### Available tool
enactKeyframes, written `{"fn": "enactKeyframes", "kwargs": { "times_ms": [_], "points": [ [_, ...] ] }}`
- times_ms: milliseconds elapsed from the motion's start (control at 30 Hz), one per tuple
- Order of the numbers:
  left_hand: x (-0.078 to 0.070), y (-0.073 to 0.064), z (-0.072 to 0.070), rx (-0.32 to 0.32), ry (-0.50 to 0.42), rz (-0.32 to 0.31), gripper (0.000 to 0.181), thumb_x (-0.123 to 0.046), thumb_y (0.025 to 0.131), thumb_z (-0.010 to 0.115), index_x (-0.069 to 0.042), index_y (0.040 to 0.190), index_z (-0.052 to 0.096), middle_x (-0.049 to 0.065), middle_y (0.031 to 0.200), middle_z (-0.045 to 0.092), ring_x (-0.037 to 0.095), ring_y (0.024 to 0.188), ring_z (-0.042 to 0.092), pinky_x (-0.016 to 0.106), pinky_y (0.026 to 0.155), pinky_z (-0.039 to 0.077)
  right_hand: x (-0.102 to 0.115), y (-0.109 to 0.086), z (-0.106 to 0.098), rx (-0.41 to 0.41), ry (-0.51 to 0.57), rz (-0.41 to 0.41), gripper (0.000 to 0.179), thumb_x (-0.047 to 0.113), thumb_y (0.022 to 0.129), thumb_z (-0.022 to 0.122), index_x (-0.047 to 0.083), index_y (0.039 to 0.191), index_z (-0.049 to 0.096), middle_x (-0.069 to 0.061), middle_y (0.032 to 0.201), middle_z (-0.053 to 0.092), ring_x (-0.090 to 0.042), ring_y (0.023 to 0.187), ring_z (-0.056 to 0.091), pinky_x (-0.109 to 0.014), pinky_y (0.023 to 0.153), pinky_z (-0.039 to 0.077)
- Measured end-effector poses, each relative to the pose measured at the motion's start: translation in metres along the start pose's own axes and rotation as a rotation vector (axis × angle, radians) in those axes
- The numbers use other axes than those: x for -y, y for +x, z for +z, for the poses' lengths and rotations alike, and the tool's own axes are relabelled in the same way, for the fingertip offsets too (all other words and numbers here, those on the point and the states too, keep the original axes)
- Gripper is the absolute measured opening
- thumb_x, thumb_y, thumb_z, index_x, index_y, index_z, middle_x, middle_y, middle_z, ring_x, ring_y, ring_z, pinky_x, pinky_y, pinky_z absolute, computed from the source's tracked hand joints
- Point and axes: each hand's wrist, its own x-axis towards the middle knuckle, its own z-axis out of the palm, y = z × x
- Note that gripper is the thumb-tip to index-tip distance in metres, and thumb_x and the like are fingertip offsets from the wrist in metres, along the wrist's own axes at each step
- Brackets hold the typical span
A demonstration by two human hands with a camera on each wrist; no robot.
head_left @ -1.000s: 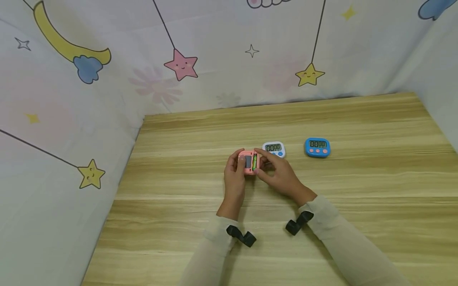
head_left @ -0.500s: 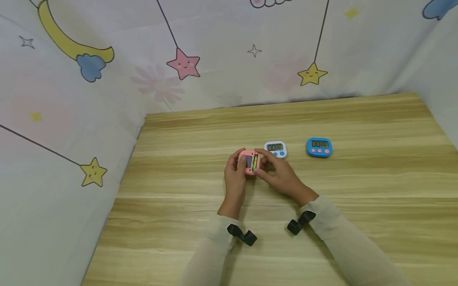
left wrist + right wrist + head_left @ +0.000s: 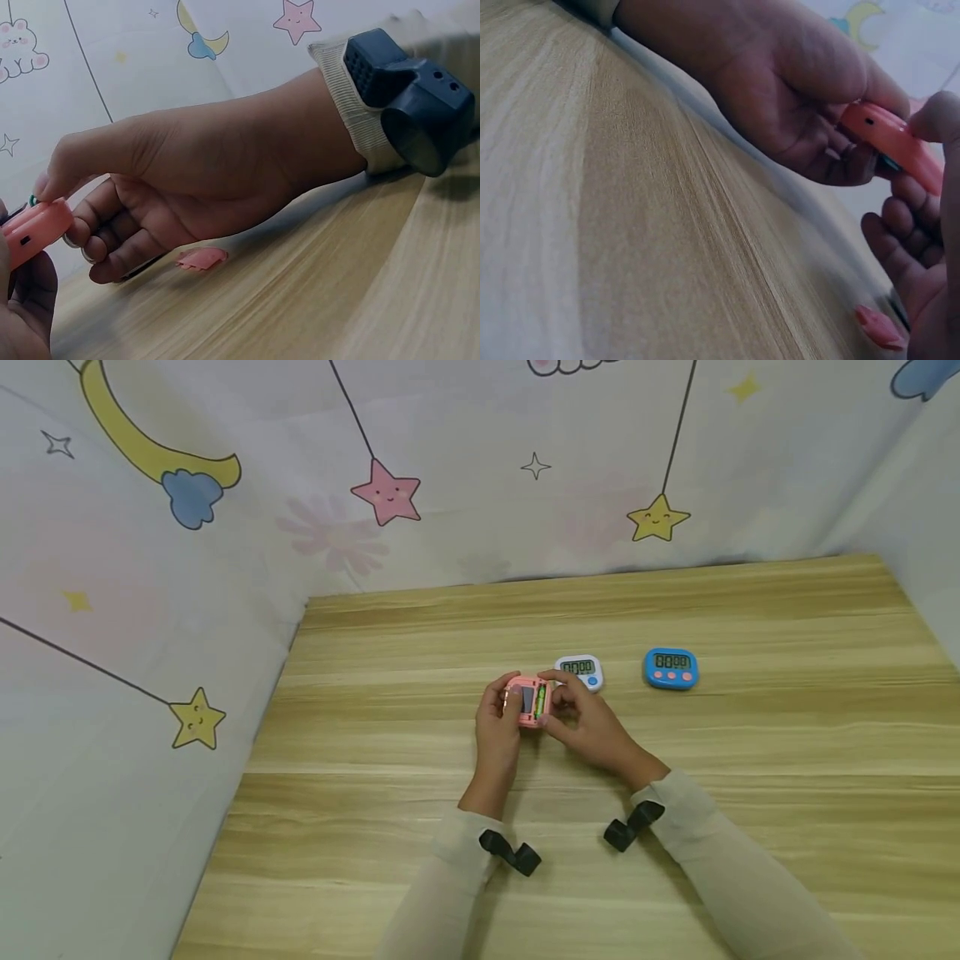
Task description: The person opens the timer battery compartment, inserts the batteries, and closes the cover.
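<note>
A pink digital timer [image 3: 529, 693] is held in front of me, its back facing up. A green battery [image 3: 540, 700] lies in the uncovered slot near its right side, beside a flat grey panel. My left hand [image 3: 498, 737] grips the left edge, thumb over the back. On the other side, my right hand [image 3: 600, 727] pinches the right edge between thumb and forefinger. Both wrist views show the pink timer [image 3: 37, 231] raised above the table between the two hands. A small pink cover [image 3: 202, 259] lies on the wood below the right hand, hidden in the head view.
A white timer [image 3: 581, 662] lies just behind my right hand, partly covered by it. Farther right sits a blue timer [image 3: 671, 669] with its display up. The wooden table [image 3: 375, 710] meets a printed cloth [image 3: 480, 468] at the back and left.
The pink timer and both hands have shifted slightly to the right. The whole head view has drifted a little too. Both hands keep their hold on it.
</note>
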Motion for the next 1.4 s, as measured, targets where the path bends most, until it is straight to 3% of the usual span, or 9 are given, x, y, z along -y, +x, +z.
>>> {"fn": "enactKeyframes", "kwargs": {
  "times_ms": [133,367,600,733,933,1033,1167,1400],
  "points": [
    [0.015,0.007,-0.004,0.007,-0.016,-0.004,0.034,-0.017,0.103,0.051,-0.005,0.134,0.053,0.005,0.112,0.058,0.012,0.094,0.055,0.021,0.073,0.049,0.009,0.000,-0.001,0.024,0.011,0.020,0.060,0.006,0.092,0.066,0.007,0.144,0.035,-0.008,0.091,0.064,-0.022,0.084,0.059,-0.031,0.078,0.049],
    [0.020,0.007,-0.004,0.008,0.008,0.018,0.035,-0.029,0.102,0.053,-0.012,0.132,0.055,0.007,0.112,0.058,0.014,0.095,0.056,0.020,0.072,0.049,0.034,-0.002,-0.005,0.051,0.061,0.021,0.056,-0.001,0.092,0.062,-0.003,0.140,0.033,-0.011,0.092,0.067,-0.023,0.086,0.060,-0.030,0.079,0.049],
    [-0.009,-0.005,0.002,0.035,0.011,0.013,0.034,-0.016,0.103,0.050,-0.002,0.134,0.052,0.012,0.113,0.059,0.014,0.095,0.055,0.021,0.075,0.049,0.038,-0.003,-0.005,0.046,0.061,0.018,0.055,-0.001,0.093,0.061,-0.004,0.140,0.032,-0.013,0.095,0.069,-0.025,0.088,0.062,-0.031,0.080,0.049],
    [-0.010,-0.005,0.003,0.038,0.018,0.020,0.034,-0.014,0.102,0.051,0.001,0.134,0.051,0.006,0.111,0.058,0.011,0.096,0.055,0.020,0.077,0.049,0.039,-0.003,-0.006,0.039,0.077,0.028,0.054,-0.003,0.093,0.058,-0.003,0.140,0.032,-0.015,0.099,0.069,-0.024,0.091,0.061,-0.031,0.082,0.049],
    [-0.008,-0.004,0.006,0.047,0.031,0.064,0.034,-0.010,0.101,0.052,0.004,0.132,0.051,0.001,0.099,0.055,0.010,0.089,0.054,0.019,0.074,0.048,0.037,-0.002,-0.006,0.005,0.082,0.028,0.054,-0.010,0.087,0.053,-0.003,0.137,0.034,-0.016,0.095,0.065,-0.018,0.080,0.055,-0.027,0.071,0.045],
    [-0.009,-0.004,0.007,0.036,0.045,0.070,0.033,-0.010,0.101,0.052,0.003,0.132,0.052,0.001,0.099,0.055,0.009,0.088,0.054,0.019,0.074,0.048,0.024,-0.001,-0.005,-0.017,0.061,0.009,0.055,-0.010,0.087,0.056,-0.002,0.137,0.036,-0.014,0.087,0.064,-0.018,0.075,0.054,-0.027,0.067,0.045],
    [-0.011,-0.005,0.006,0.014,0.058,0.063,0.031,-0.010,0.101,0.051,0.001,0.130,0.054,0.004,0.103,0.058,0.010,0.091,0.055,0.019,0.072,0.048,0.004,0.000,-0.002,-0.044,-0.003,-0.010,0.056,-0.004,0.089,0.062,0.004,0.140,0.040,-0.009,0.083,0.061,-0.019,0.073,0.054,-0.027,0.066,0.044],
    [-0.007,-0.003,0.004,0.000,0.056,0.059,0.031,-0.010,0.101,0.052,0.000,0.130,0.054,0.006,0.105,0.057,0.013,0.092,0.054,0.019,0.073,0.047,-0.003,-0.003,-0.004,-0.052,-0.062,-0.040,0.054,0.012,0.092,0.068,0.016,0.140,0.045,-0.004,0.086,0.058,-0.016,0.072,0.055,-0.028,0.063,0.044]
  ]
}}
